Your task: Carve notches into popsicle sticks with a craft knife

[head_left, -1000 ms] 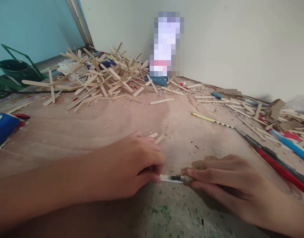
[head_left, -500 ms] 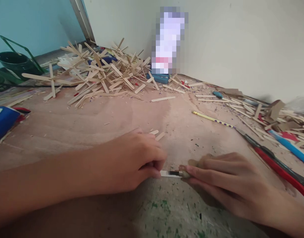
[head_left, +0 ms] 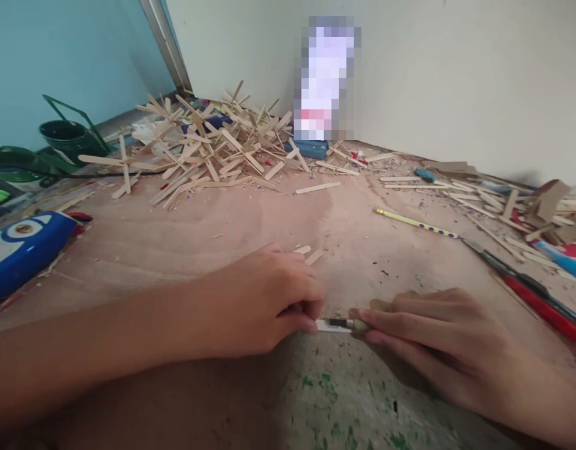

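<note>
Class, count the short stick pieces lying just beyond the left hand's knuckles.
2: one stick piece by the left hand; a second stick piece just right of it. Others may hide under the hand.

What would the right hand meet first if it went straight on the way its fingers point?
Likely the left hand: the right hand points at its fingertips, with only the small white and black piece both pinch lying between.

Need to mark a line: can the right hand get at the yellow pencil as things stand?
Probably yes: the pencil lies on bare board just beyond the right hand, nothing between, though its fingers grip a knife.
</note>
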`<state>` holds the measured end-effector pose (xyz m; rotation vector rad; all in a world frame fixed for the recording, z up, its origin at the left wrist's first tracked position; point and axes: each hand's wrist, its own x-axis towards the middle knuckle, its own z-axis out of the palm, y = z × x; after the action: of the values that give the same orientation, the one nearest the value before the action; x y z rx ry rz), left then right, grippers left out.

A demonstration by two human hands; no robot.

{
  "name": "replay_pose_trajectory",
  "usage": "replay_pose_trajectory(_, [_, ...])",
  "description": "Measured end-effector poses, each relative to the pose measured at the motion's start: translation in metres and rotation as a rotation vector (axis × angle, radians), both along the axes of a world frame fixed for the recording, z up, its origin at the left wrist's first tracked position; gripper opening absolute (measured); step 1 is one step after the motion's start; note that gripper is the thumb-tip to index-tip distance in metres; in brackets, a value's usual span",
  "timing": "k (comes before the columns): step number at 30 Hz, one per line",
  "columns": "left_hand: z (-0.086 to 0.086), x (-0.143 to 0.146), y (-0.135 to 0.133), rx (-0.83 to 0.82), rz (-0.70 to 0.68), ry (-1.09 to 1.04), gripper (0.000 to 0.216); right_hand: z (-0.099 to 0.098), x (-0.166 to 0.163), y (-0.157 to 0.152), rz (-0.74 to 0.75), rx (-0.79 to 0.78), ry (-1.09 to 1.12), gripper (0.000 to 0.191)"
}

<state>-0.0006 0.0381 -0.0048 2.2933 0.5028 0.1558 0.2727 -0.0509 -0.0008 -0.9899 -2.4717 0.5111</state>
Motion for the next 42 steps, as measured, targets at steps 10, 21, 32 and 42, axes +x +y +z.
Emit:
replay_pose_trajectory(10, [0.001, 0.000, 0.001, 0.001, -0.008, 0.010, 0.017, -0.003, 0.005, 0.002, 0.008, 0.068, -0.002, 0.019])
replay_pose_trajectory(21, [-0.002, -0.002, 0.000, -0.012, -0.005, -0.007, 0.019, -0.001, 0.013, 0.003, 0.023, 0.075, -0.023, 0.022])
replay_pose_trajectory(32, [-0.002, -0.002, 0.000, 0.009, -0.010, -0.009, 0.017, 0.002, 0.012, 0.003, 0.066, 0.145, -0.079, 0.020])
replay_pose_trajectory(42, [0.005, -0.004, -0.006, 0.096, -0.023, 0.004, 0.016, 0.013, 0.014, 0.005, 0.016, -0.063, 0.011, 0.022])
